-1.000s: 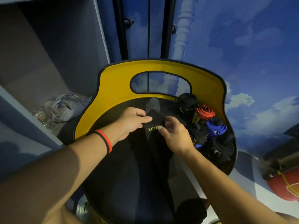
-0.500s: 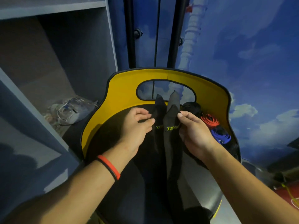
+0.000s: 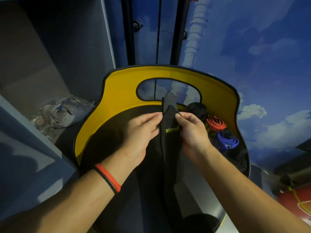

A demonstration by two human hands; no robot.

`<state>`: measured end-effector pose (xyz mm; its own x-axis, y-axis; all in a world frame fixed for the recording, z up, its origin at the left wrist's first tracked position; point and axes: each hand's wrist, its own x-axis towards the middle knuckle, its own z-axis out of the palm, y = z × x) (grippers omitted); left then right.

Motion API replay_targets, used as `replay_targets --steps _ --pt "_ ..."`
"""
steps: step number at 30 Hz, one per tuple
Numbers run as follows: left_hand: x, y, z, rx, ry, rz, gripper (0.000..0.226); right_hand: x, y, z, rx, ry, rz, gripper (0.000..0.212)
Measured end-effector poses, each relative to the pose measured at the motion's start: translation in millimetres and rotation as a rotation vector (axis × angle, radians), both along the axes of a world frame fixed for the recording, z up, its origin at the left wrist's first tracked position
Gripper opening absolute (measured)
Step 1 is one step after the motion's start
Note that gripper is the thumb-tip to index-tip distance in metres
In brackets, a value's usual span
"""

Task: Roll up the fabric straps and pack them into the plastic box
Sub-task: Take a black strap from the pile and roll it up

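Observation:
A long black fabric strap (image 3: 170, 148) with a yellow-green label hangs down over the black seat of a yellow-backed chair (image 3: 121, 91). Its pointed top end sticks up between my hands. My left hand (image 3: 143, 132) pinches the strap's left edge near the top. My right hand (image 3: 191, 132) pinches its right edge beside the label. On the seat to the right lie rolled straps: a black roll (image 3: 196, 108), a red roll (image 3: 216, 124), a blue roll (image 3: 227, 140) and more black rolls (image 3: 239, 158). No plastic box is in view.
A grey shelf unit (image 3: 50, 64) stands to the left, with a crumpled clear plastic bag (image 3: 64, 111) on its lower shelf. A blue sky-painted wall (image 3: 252, 47) rises behind the chair. An orange ball (image 3: 296, 204) lies at the lower right.
Two strap lengths stood side by side half a second ago; now they are brought together into one. My hands have closed in and hold its top end higher.

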<state>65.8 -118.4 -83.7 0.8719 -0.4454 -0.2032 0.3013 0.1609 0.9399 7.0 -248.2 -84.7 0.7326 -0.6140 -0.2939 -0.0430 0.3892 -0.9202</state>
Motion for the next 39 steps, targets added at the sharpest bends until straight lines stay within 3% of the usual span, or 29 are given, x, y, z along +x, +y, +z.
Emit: replay_targets --steps 6,15,20,23,30,36,39 --pt "3 1 4 0.103 -0.064 0.05 0.029 6 -3 0 -0.248 0.041 -0.055 0.012" --pt "4 0 7 0.212 -0.13 0.106 0.025 8 -7 -2 -0.448 0.044 -0.107 0.018" --pt "14 2 12 0.19 -0.081 0.204 0.021 2 8 -1 -0.959 0.202 0.019 0.039" --pt "17 2 11 0.17 -0.048 0.219 0.02 -6 24 -3 -1.086 0.299 0.211 0.056" --pt "12 -1 10 0.16 -0.1 0.146 0.021 -5 20 -3 -0.912 0.141 0.154 0.044" --pt "14 0 17 0.087 -0.143 0.06 0.018 -3 8 13 -0.169 -0.081 0.23 0.043" --pt "25 4 19 0.13 -0.087 -0.025 0.033 -9 4 23 0.055 -0.082 0.344 0.047"
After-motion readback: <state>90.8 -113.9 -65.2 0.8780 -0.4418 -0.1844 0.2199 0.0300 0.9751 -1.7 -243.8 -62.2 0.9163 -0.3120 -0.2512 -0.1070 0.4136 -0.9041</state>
